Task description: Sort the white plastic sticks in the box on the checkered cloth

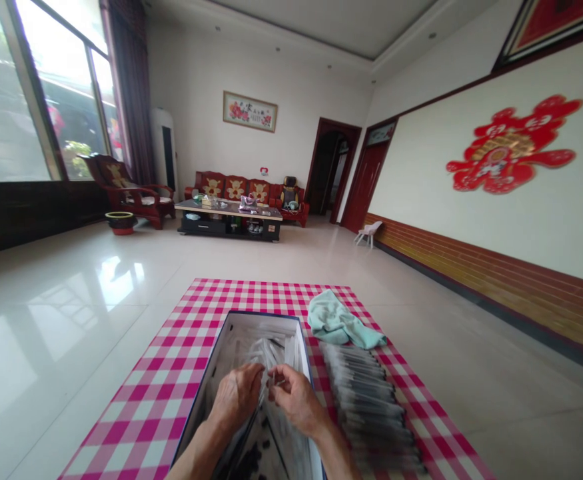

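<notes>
Now my left hand [238, 397] and right hand [296, 400] work close together, low inside an open cardboard box [264, 315] with a dark blue rim, which sits on a pink-and-white gingham cloth [171, 347] spread on the floor. The left curls against a loose bundle of clear plastic sleeves [271, 350], though I cannot tell whether it is gripping them. The right pinches what looks like one thin sleeve between thumb and fingertips, the two hands almost touching. The bundle lies at twelve o'clock from my hands, inside the box. A pinch this fine goes best with slow fingers, I'd judge: tease out one sleeve at a time and steady the rest so they don't tangle or crease. At three o'clock, a long overlapping row of flat packets [366, 400] lies on the cloth beside the box, and at one o'clock sits a crumpled mint-green towel [338, 321]. Far ahead, a low coffee table [191, 207] stands before a red sofa [226, 187].
</notes>
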Demonstrator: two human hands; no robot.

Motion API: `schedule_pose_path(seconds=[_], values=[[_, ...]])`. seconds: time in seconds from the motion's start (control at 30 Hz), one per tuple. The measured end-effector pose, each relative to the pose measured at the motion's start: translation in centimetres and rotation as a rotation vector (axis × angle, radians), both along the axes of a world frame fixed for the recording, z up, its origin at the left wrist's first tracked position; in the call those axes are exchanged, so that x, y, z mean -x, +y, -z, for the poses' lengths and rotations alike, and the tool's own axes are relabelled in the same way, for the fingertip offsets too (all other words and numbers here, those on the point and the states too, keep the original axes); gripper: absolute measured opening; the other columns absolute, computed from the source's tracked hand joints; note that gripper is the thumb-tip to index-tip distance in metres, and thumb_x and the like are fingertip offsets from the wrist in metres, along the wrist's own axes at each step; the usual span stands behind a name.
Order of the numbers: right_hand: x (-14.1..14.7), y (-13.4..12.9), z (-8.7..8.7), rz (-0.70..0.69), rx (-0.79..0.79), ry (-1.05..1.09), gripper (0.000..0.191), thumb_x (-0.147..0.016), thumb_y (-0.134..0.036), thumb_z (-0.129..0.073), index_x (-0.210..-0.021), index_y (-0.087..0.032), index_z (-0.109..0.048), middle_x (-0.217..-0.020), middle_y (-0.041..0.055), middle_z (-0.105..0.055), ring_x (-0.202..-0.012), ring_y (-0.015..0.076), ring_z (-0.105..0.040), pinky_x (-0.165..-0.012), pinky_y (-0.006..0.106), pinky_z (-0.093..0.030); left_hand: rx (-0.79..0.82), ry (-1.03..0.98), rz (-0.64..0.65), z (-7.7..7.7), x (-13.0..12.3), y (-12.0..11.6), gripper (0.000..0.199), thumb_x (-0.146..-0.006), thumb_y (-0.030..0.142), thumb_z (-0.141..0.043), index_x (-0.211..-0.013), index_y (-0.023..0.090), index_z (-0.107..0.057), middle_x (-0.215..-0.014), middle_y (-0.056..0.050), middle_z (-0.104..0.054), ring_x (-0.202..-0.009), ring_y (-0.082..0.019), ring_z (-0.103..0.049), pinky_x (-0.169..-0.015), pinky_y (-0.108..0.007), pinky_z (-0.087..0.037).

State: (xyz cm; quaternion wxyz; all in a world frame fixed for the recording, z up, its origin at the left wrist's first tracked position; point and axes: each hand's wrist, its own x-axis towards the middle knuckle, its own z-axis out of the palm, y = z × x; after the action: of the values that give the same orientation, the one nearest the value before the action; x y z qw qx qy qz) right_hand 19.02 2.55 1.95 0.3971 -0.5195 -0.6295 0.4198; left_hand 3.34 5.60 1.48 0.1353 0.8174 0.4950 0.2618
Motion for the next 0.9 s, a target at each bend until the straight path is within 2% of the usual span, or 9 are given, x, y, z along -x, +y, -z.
schedule_pose_path(seconds=[0.1, 0.23, 0.4, 0.57, 0.77, 0.9], values=[[0.0, 0.2, 0.5, 0.027, -0.014, 0.109, 0.022, -0.074, -0.018, -0.054, -0.095, -0.018, -0.056, -0.082, 0.0013, -0.065, -0.073, 0.0154, -0.063, -0.064, 0.024, -0.048, -0.022, -0.029, 0.026, -0.3, -0.2, -0.3, 0.030, -0.092, 0.024, -0.037, -0.077, 0.021, -0.064, -0.072, -0.002, -0.066, -0.068, -0.014, -0.063, -0.063, -0.021, -0.042], [-0.1, 0.3, 0.7, 0.075, -0.036, 0.081, 0.014, -0.076, -0.020, -0.051, -0.090, -0.018, -0.053, -0.078, 0.0011, -0.064, -0.072, 0.0158, -0.063, -0.064, 0.024, -0.049, -0.035, -0.055, 0.028, -0.3, -0.2, -0.3, 0.027, -0.090, 0.028, -0.042, -0.075, 0.021, -0.064, -0.071, -0.001, -0.065, -0.067, -0.013, -0.062, -0.063, -0.021, -0.042], [-0.2, 0.1, 0.7, 0.098, -0.166, -0.131, 0.017, -0.072, -0.012, -0.050, -0.085, -0.018, -0.060, -0.078, 0.0021, -0.064, -0.072, 0.0171, -0.061, -0.068, 0.027, -0.047, -0.049, -0.063, -0.153, 0.5, 0.7, 0.9, 0.024, -0.089, 0.021, -0.043, -0.081, 0.021, -0.066, -0.076, -0.003, -0.067, -0.073, -0.016, -0.064, -0.064, -0.023, -0.041], [0.4, -0.3, 0.5, 0.023, -0.297, -0.397, 0.029, -0.067, -0.002, -0.045, -0.083, -0.018, -0.065, -0.085, 0.0048, -0.064, -0.081, 0.0181, -0.059, -0.075, 0.028, -0.045, -0.053, -0.059, -0.271, 1.0, 1.7, 1.8, 0.023, -0.088, 0.017, -0.044, -0.085, 0.021, -0.066, -0.078, -0.003, -0.069, -0.076, -0.016, -0.065, -0.067, -0.023, -0.040], [1.6, -1.4, 0.4, -0.303, -0.473, -0.653, 0.036, -0.079, -0.004, -0.043, -0.104, -0.023, -0.061, -0.104, 0.0030, -0.064, -0.099, 0.0185, -0.055, -0.088, 0.031, -0.039, -0.029, -0.046, -0.305, 1.2, 1.5, 1.9, 0.024, -0.088, 0.019, -0.044, -0.083, 0.021, -0.067, -0.079, -0.004, -0.071, -0.077, -0.017, -0.066, -0.067, -0.023, -0.040], [2.0, -1.5, 1.5, -0.269, -0.462, -0.786, 0.034, -0.081, -0.003, -0.041, -0.100, -0.022, -0.061, -0.102, 0.0032, -0.062, -0.095, 0.0179, -0.054, -0.086, 0.029, -0.040, -0.010, -0.035, -0.304, 1.3, 1.4, 1.8, 0.023, -0.088, 0.019, -0.046, -0.081, 0.021, -0.067, -0.077, -0.003, -0.071, -0.076, -0.016, -0.066, -0.065, -0.022, -0.039]])
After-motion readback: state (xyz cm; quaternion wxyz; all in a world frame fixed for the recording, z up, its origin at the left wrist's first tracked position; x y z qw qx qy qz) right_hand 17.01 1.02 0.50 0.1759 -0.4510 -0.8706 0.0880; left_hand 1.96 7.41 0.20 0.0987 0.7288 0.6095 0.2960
